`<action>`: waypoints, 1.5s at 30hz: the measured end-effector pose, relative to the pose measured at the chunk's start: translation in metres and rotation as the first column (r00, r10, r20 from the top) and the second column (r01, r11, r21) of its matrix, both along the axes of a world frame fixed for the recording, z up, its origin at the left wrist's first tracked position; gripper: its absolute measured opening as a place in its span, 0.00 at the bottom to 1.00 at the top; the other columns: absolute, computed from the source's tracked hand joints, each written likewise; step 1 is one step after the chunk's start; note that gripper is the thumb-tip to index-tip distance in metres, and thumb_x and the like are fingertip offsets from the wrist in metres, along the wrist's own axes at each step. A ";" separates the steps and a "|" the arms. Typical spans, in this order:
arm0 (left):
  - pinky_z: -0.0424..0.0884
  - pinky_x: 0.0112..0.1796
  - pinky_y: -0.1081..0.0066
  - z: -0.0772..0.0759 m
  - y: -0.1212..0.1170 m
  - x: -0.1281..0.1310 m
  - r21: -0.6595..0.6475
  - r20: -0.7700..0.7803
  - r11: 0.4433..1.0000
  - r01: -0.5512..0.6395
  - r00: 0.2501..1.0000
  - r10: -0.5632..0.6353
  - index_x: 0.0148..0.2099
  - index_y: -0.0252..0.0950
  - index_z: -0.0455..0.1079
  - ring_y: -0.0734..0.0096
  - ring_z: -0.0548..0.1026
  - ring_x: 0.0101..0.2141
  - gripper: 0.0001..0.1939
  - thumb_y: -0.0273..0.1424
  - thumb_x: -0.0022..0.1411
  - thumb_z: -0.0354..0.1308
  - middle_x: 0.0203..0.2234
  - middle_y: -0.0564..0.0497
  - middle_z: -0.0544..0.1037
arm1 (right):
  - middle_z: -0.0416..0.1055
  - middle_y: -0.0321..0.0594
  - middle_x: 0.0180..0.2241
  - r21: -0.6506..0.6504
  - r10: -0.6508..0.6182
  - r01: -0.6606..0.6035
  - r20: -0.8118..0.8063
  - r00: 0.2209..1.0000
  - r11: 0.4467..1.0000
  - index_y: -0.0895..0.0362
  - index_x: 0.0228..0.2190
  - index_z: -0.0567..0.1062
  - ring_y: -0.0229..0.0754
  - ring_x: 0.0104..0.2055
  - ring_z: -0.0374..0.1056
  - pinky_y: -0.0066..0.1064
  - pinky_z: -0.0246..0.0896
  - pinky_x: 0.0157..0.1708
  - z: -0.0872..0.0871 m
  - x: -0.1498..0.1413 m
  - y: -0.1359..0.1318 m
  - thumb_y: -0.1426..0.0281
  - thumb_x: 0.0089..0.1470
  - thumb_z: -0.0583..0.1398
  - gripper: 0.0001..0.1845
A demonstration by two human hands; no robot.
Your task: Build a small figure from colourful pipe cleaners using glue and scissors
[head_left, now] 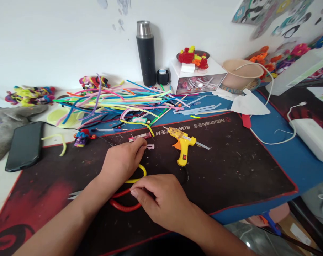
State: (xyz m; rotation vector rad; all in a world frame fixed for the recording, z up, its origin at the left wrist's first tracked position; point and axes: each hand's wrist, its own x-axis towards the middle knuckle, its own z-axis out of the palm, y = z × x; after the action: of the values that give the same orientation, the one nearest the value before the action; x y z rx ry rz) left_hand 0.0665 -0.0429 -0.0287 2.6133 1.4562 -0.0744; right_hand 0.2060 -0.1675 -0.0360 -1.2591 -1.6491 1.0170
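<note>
My left hand (122, 161) rests on the black desk mat (231, 163) with its fingers curled around a yellow pipe cleaner loop (142, 174); its fingertips lie next to a small pink piece (150, 146). Just below it, my right hand (161, 202) pinches the end of a red pipe cleaner loop (121, 204). The red and yellow loops meet between my two hands. A yellow glue gun (182, 142) lies on the mat to the right of my left hand, untouched.
A heap of coloured pipe cleaners (118, 99) lies behind the mat. A black flask (147, 53), a white drawer box (197, 76) and a beige bowl (241, 73) stand at the back. A phone (25, 145) lies left; a white charger (314, 137) lies right.
</note>
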 end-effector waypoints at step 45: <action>0.60 0.21 0.81 0.031 0.031 -0.047 -0.672 0.557 0.649 0.356 -0.335 0.760 0.31 0.36 0.74 0.82 0.62 0.20 0.23 0.38 0.42 0.84 0.18 0.60 0.67 | 0.70 0.31 0.21 -0.274 -0.115 0.008 -0.379 0.918 0.962 0.57 0.34 0.80 0.31 0.16 0.60 0.25 0.49 0.17 0.026 -0.030 0.105 0.51 0.63 0.64 0.21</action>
State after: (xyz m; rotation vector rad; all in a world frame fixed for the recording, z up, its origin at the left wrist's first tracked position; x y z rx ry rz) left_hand 0.0194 -0.0124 0.0027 0.6185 0.7637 1.1404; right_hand 0.1758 -0.0620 -0.0100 -1.1729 -1.1840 1.3870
